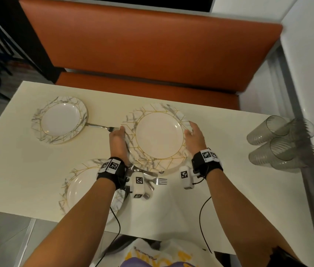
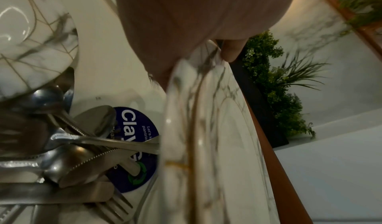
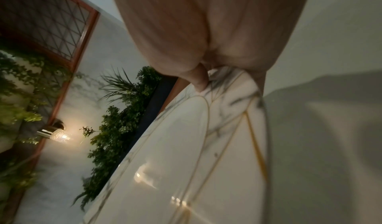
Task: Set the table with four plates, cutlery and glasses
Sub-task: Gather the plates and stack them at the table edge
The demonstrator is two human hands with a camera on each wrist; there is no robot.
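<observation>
A marbled white plate with gold lines [image 1: 159, 135] is held above the middle of the cream table [image 1: 219, 170]. My left hand [image 1: 118, 136] grips its left rim and my right hand [image 1: 193, 134] grips its right rim. The left wrist view shows my thumb on the plate's edge [image 2: 208, 113]; the right wrist view shows a thumb on the rim of the plate [image 3: 186, 154]. A second plate [image 1: 61, 120] lies at the far left with a fork [image 1: 102, 127] beside it. A third plate [image 1: 79, 189] lies near the front edge under my left forearm. A heap of cutlery [image 1: 156, 181], seen as cutlery [image 2: 82, 154] up close, lies below the held plate.
Several clear plastic glasses [image 1: 285, 143] lie on their sides at the table's right end, by the white wall. An orange bench [image 1: 142, 47] runs behind the table. A blue round sticker [image 2: 134, 145] lies under the cutlery.
</observation>
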